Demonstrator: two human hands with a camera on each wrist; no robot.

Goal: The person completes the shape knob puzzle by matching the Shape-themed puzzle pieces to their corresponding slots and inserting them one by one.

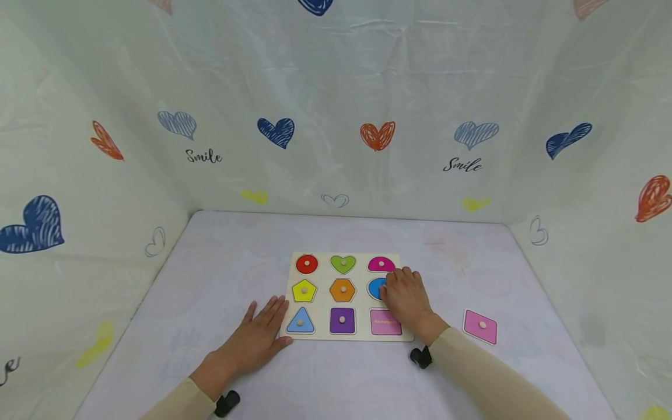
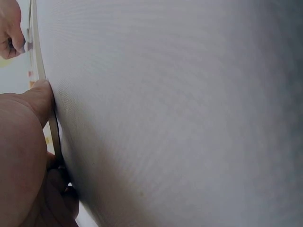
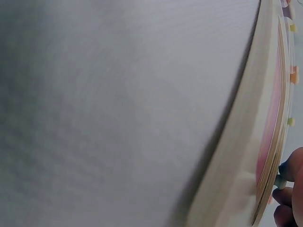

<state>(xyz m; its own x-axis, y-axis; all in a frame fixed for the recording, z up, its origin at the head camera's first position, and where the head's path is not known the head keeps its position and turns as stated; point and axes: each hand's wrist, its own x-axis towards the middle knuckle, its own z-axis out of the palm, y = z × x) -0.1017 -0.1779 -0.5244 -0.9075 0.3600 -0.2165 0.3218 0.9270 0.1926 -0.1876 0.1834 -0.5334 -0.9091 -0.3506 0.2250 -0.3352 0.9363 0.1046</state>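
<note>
A cream wooden shape puzzle board (image 1: 322, 277) lies flat on the table. My right hand (image 1: 406, 297) reaches over its right side and pinches the small knob of the blue oval piece (image 1: 374, 288), partly covering it. In the right wrist view, the fingertips (image 3: 286, 172) close around that knob. My left hand (image 1: 254, 341) rests with straight fingers against the board's left edge, the thumb at its lower left corner. Below the oval, a pink rectangular recess (image 1: 385, 322) shows printed lettering. The pink rectangle piece (image 1: 480, 326) lies apart on the table, knob up.
Other knobbed pieces sit in the board, among them a red circle (image 1: 307, 264), an orange hexagon (image 1: 342, 290) and a purple square (image 1: 343, 321). White table (image 1: 236, 256) surrounds the board. A curtain (image 1: 336, 76) with printed hearts hangs behind and at both sides.
</note>
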